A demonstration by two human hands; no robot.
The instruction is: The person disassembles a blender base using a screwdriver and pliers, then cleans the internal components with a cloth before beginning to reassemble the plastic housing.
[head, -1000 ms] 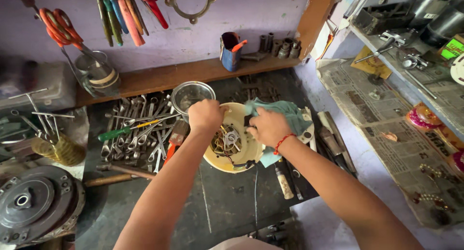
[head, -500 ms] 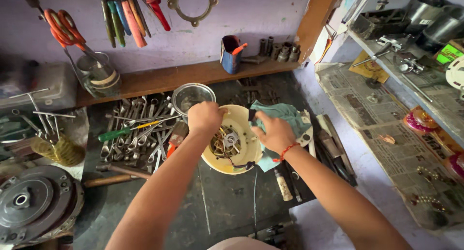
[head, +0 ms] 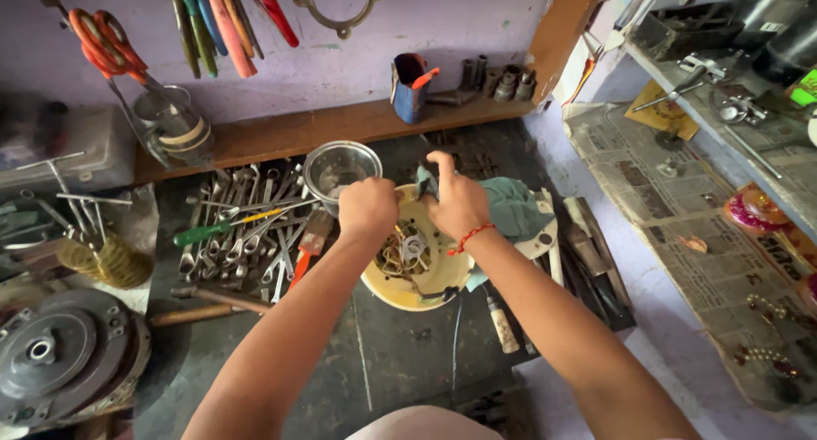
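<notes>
Hovering over the yellow bowl (head: 400, 285), your two hands meet at its far rim. Your left hand (head: 368, 207) is curled into a fist at the rim's left side; whether its grip pinches anything, you cannot tell. Your right hand (head: 458, 203), just beside it, closes its grip on a small dark part (head: 426, 183), index finger raised. The bowl's metal rings and clips (head: 407, 251) lie directly below and toward you, equally near both hands, on the dark desk (head: 340, 355). A teal cloth (head: 515, 208) sits right of the bowl.
</notes>
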